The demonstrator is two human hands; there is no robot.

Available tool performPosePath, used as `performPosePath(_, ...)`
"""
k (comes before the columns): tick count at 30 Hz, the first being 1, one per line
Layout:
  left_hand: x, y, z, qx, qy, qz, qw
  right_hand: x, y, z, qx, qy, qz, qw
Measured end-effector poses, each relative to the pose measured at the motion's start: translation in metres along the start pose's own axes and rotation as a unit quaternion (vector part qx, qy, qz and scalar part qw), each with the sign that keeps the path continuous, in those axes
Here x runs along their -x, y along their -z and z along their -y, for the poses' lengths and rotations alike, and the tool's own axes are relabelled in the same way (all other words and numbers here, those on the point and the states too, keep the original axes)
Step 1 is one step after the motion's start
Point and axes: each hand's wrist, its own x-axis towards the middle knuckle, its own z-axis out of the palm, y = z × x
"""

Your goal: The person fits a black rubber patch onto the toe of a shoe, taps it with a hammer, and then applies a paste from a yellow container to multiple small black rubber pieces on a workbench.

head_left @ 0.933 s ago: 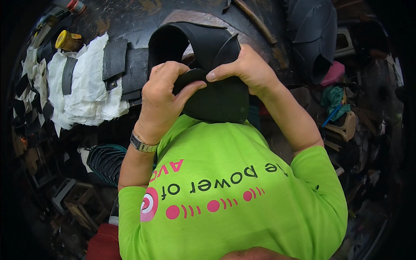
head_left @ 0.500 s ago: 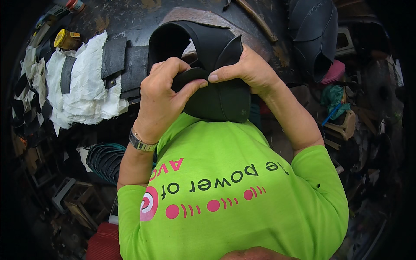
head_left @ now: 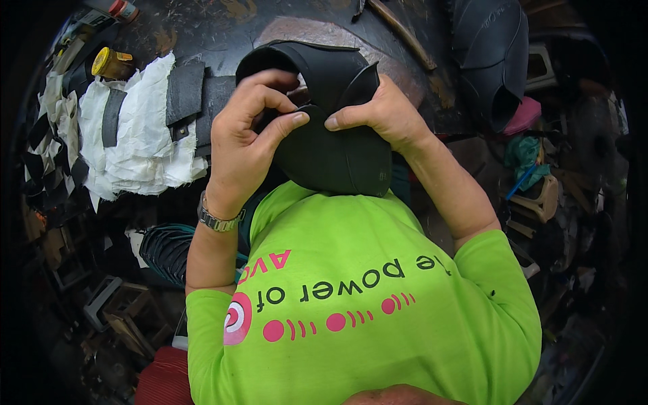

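A folded black rubber inner tube (head_left: 334,145) is held up in front of my chest, over a dark worn workbench (head_left: 202,27). My left hand (head_left: 246,145) pinches the tube's near fold between thumb and fingers. My right hand (head_left: 385,111) grips the same fold from the right, its thumb tip close to my left thumb. The tube loops up and back behind both hands. A metal watch sits on my left wrist. My bright green shirt fills the lower frame.
White rags (head_left: 138,131) with dark rubber strips (head_left: 182,94) lie on the bench at left, beside a yellow-capped tin (head_left: 111,62). Another black rubber tube (head_left: 493,57) hangs at the upper right. A long wooden-handled tool (head_left: 401,30) lies at the back. Cluttered floor items surround both sides.
My left fingers have lifted and curled into a pinch on the fold. The tube has been pulled slightly nearer to my chest. My right hand stays put.
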Motion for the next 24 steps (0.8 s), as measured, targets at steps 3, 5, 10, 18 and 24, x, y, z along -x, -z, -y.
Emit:
performPosePath(3,-0.0022,0.0030,-0.0023,0.082,0.078,0.050,0.992,0.0001,0.0006,-0.0017,-0.017,-0.010,0.004,1.000)
performPosePath(5,-0.0043,0.0045,-0.0032,0.101,0.093,0.065,0.988,-0.0006,0.0007,-0.0032,-0.029,-0.012,0.007,0.999)
performPosePath(10,-0.0094,0.0058,-0.0002,0.103,0.088,0.080,0.988,-0.0040,-0.0002,-0.0060,-0.016,-0.012,0.012,1.000)
performPosePath(18,-0.0085,0.0101,0.0043,0.110,0.089,0.076,0.987,-0.0020,-0.0022,-0.0038,-0.042,-0.015,0.025,0.999)
performPosePath(24,-0.0079,0.0052,0.0058,0.111,0.083,0.051,0.989,-0.0007,-0.0032,-0.0025,-0.044,-0.014,0.027,0.999)
